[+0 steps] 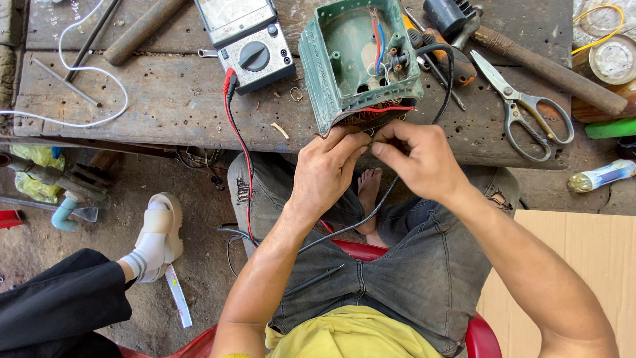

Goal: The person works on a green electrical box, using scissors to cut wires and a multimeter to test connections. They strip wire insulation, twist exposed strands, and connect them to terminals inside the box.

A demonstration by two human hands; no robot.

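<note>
Left hand (326,169) and right hand (417,159) pinch thin wires at the green motor housing (358,63); fingertips hide the wire ends. The hammer (543,63) is cut off by the upper frame edge.

Green motor housing (358,63), open, wires exposed, bench edge

Fingers (358,142) hide the wire ends below the green housing (331,73).

Motor housing (358,63) sits at the near edge of the bench (165,99), meter (248,40) to its left, scissors (523,113) and hammer (543,63) to its right, both hands (324,169) (421,159) just before it, touching its near edge.
</note>
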